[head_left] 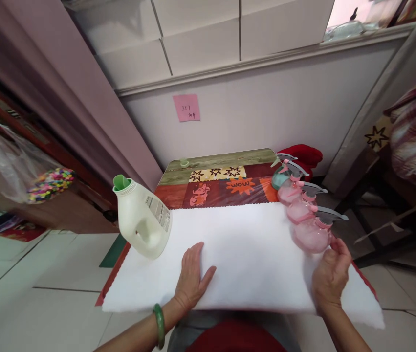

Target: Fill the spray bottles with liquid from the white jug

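My left hand [192,275] lies open on a white cloth [244,249] spread over a small table, its thumb apart from the fingers. My right hand [331,274] is closed, fingers curled in, right beside the nearest pink spray bottle [311,237]; whether it grips the bottle or something small is hidden. Behind that bottle stand another pink spray bottle [300,210], a third pink one [287,191] and a teal spray bottle [280,179], in a row along the right edge. A white jug [138,208] with a green spout stands on the cloth at the left.
The patterned table top [215,188] shows behind the cloth, with a small green cap [184,163] near its back edge. A red cloth item [303,155] lies behind the bottles. On the left hangs a plastic bag of colourful beads [50,185]. A dark stool [383,210] stands right.
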`<state>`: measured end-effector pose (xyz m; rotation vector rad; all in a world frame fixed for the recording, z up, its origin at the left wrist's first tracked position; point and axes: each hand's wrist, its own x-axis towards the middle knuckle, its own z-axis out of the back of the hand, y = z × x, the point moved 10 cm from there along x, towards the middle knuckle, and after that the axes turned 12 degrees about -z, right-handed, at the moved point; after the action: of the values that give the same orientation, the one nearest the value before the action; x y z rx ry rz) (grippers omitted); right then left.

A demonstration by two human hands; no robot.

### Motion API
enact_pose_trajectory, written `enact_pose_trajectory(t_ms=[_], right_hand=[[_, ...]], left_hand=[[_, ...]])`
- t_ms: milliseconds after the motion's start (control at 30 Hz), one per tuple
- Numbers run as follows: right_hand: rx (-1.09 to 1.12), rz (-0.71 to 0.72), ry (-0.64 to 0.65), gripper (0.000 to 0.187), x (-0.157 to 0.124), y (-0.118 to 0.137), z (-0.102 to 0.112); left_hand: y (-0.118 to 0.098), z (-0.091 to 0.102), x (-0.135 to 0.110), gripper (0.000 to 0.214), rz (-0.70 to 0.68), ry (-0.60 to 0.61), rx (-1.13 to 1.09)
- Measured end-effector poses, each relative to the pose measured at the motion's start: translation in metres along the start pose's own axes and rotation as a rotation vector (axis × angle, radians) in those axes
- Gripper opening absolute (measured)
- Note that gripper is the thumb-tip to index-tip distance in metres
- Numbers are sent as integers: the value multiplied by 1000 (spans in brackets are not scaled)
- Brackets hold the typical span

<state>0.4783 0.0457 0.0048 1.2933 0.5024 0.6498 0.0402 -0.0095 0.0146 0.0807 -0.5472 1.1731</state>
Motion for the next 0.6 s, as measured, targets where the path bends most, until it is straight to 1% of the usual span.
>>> enact_pose_trajectory(t_ms=[100, 267, 400, 600], right_hand=[[-51, -26, -25, 78, 0, -1, 0], [-131, -32, -50, 77, 0, 4, 2], [-112, -28, -82, 78, 0, 5, 5], [-79, -16, -70, 82, 3, 1, 3]], left_hand=[[0, -3, -3, 70, -1, 23, 7], [-3, -6, -3, 72, -5, 49, 10], [-5, -8, -1, 69, -20, 49, -2], [-3, -11, -1, 61, -15, 35, 10]])
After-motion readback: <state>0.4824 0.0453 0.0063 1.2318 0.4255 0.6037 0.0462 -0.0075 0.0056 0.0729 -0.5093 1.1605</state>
